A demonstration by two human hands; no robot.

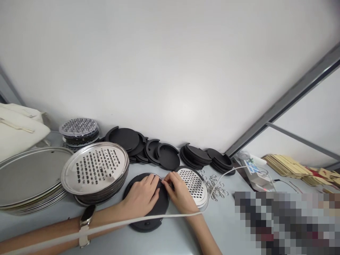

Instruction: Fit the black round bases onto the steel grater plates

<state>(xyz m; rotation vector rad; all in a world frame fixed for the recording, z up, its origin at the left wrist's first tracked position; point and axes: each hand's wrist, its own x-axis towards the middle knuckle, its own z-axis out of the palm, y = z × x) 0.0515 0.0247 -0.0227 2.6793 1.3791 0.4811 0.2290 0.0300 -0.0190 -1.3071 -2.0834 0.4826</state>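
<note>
Resting flat, your left hand (142, 195) touches the black disc (160, 203). Beside it, your right hand (179, 191) narrows toward a pinch; what it holds, I cannot tell.

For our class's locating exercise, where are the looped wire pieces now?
In the head view, the looped wire pieces lie just right of the perforated disc beside the right hand.
</note>
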